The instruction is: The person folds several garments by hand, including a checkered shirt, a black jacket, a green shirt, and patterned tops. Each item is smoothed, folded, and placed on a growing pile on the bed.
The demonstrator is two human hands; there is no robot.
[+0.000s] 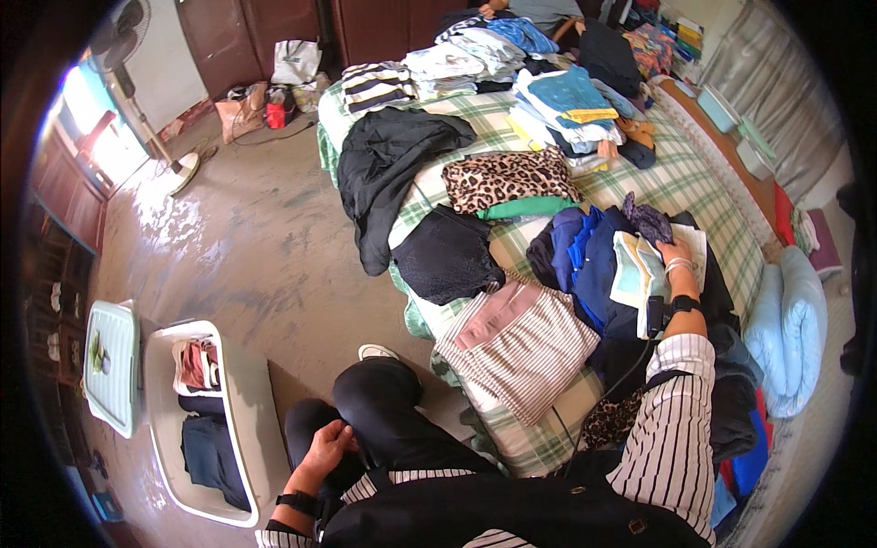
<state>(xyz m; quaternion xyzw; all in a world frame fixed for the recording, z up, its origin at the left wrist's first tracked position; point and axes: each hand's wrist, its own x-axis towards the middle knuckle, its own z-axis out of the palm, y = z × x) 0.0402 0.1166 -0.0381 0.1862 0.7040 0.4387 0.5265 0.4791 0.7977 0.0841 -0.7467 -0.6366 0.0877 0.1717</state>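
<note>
My right hand (674,255) reaches over a pile of clothes on the bed and touches a dark purple patterned cloth (646,218); whether its fingers grip the cloth cannot be told. Beneath and beside it lie a folded pale green, white and yellow cloth (634,270) and blue garments (593,264). Over my lap, near my knee, is my left hand (332,445), its fingers curled, and nothing shows clearly in it. Between me and the pile lies a folded brown-and-white striped garment (524,342), next to a black lace garment (449,253) and a leopard-print one (510,181).
An uncovered white plastic bin (267,411) holding folded clothes stands on the floor at left, its pale green lid (113,370) beside it. More clothing stacks (569,96) cover the bed's far part, where another person (548,10) is partly seen. A light blue quilt (784,335) lies at right.
</note>
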